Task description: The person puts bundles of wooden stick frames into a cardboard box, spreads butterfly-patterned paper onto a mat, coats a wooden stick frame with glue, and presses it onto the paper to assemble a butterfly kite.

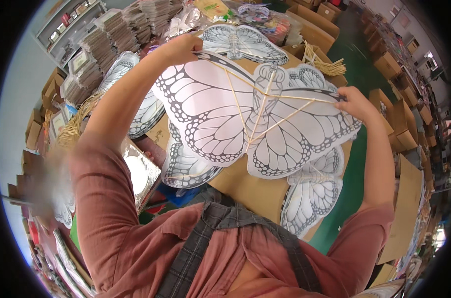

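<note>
Between both my hands hangs a large white butterfly kite (208, 111) with black wing outlines and thin bamboo sticks (259, 120) crossing its wings and body. My left hand (186, 48) is closed on the upper edge of its left wing. My right hand (357, 103) pinches the upper edge of the right wing near the tip. Beneath it, more butterfly kites lie on the brown table: one at the far side (238, 42), one at the lower right (312, 191), and one at the lower left (188, 161), partly covered.
Stacks of flat wrapped packs (94, 47) stand at the far left, beside a bundle of thin sticks (79, 119). Another stick bundle (324, 62) lies in a box at the far right. Cardboard boxes (394, 116) line the green floor on the right.
</note>
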A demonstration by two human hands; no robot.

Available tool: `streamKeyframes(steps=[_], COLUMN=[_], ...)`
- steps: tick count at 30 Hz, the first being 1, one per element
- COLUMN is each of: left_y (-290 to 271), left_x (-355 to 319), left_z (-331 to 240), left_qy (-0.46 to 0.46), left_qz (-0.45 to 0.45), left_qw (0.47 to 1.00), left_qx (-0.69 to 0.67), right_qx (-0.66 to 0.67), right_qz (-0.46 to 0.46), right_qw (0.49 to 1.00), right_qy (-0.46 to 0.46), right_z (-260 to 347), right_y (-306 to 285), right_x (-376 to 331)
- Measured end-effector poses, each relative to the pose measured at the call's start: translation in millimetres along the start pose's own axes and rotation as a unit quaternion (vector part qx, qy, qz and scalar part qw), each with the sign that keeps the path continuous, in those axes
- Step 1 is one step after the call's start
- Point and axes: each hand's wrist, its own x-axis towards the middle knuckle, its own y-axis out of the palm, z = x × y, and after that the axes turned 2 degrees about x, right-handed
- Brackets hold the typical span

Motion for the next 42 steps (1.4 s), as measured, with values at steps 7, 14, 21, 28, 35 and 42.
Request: streamKeyframes(steps=[7,14,21,28,35,42], left_y=[18,20,-25,-70,25,134], left_x=[65,128,176,137,95,129], left_z=[86,157,188,129,145,191], left_qy=[-0.033,-0.066,-0.049,0.047,0.113,0.151], left_qz=[-0.023,-0.065,-0.156,-0.386,-0.406,-0.387], left_qw=[0.999,0.994,0.98,0.893,0.861,0.866], left_qx=[0.021,0.052,0.109,0.225,0.285,0.28], right_qx=[-0.046,-0.059,-0.103,-0.125,-0.296,-0.274], right_qz=[-0.008,-0.015,-0.153,-0.32,-0.362,-0.349], right_qw=[0.999,0.998,0.979,0.927,0.852,0.872], right_qy=[-0.026,-0.03,-0.091,-0.151,-0.234,-0.207], right_z=[-13,-26,-31,-1,-30,-85], right_y=[1,-4,-49,-62,20,126], right_x=[137,256,306,282,271,340])
